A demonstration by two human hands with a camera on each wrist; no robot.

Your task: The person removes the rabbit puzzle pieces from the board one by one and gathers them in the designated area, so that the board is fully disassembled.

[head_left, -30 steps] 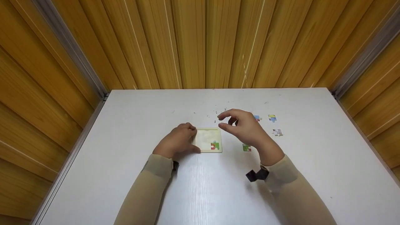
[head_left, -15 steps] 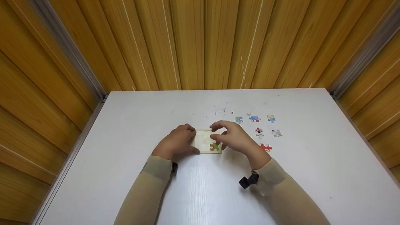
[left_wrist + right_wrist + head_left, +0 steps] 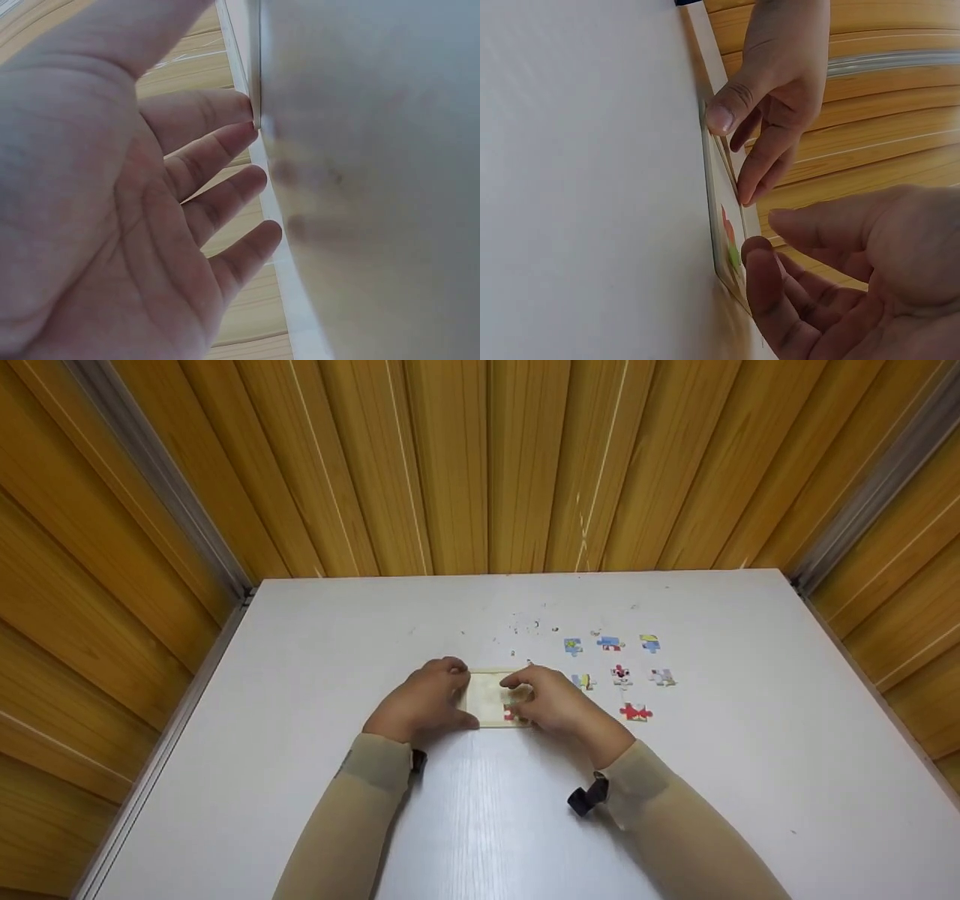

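Observation:
A small, shallow wooden puzzle tray point(image 3: 484, 701) lies on the white table. My left hand point(image 3: 424, 697) holds its left end, thumb at the near edge and fingers at the far edge. In the left wrist view, the left fingertips meet the edge of the tray. One red-and-green puzzle piece point(image 3: 729, 236) lies in the tray's near right corner, partly covered by my right hand point(image 3: 555, 701) in the head view. The right thumb and index finger stand apart above the tray's right side, with nothing visible between them.
Several loose puzzle pieces lie to the right of the tray, including a red one point(image 3: 636, 712), a blue-and-yellow one point(image 3: 649, 643) and a pale one point(image 3: 662, 677). Small dark specks dot the table behind the tray. A wood-patterned wall point(image 3: 525, 465) stands at the table's far edge.
My right hand has moved left and down, from right of the tray onto its right side, uncovering several loose pieces. The left hand and the tray have stayed put.

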